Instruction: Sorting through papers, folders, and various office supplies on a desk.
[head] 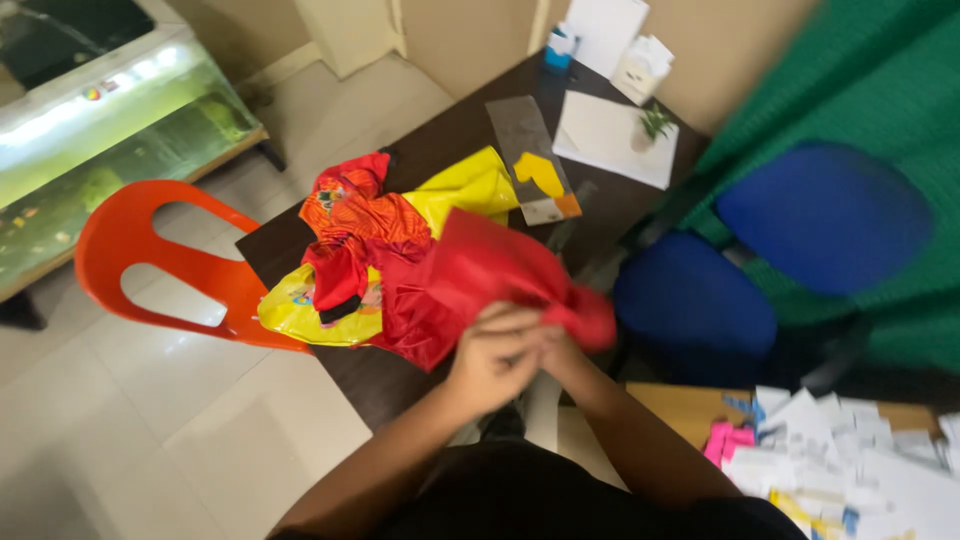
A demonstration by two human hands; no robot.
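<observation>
A red cloth (470,275) lies bunched at the near edge of a dark brown table (460,130). My left hand (495,355) grips its lower edge, fingers curled over the fabric. My right hand (562,352) sits right beside it, mostly hidden under the same cloth and pinching it. Behind the red cloth lie an orange patterned garment (360,215) and a yellow cloth (470,185); another yellow piece with a print (295,305) hangs off the table's left edge.
An orange plastic chair (165,265) stands left of the table, a blue office chair (760,250) to the right. A clear packet with a yellow item (535,165), white paper (610,135) and a small plant (655,125) sit farther back. Scattered papers (850,450) cover a surface at lower right. An aquarium (110,120) stands at upper left.
</observation>
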